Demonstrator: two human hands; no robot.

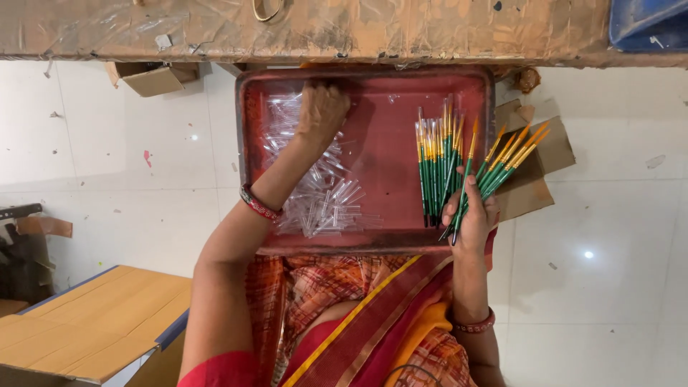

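A red rectangular tray (383, 154) rests on my lap. Its left half holds a heap of several small clear plastic tubes (326, 193). My left hand (321, 113) reaches into the far end of that heap, fingers curled down among the tubes; I cannot tell whether it grips one. A row of several green-handled paintbrushes with yellow bands (436, 161) lies in the tray's right half. My right hand (473, 215) holds a fanned bunch of the same brushes (505, 161) over the tray's right rim, tips pointing away from me.
A plastic-wrapped wooden bench edge (322, 32) runs across the top, with a blue object (645, 21) at its right. Cardboard pieces (537, 172) lie under the tray's right side. A small open carton (154, 77) sits upper left, a flat cardboard box (93, 322) at lower left, on white floor tiles.
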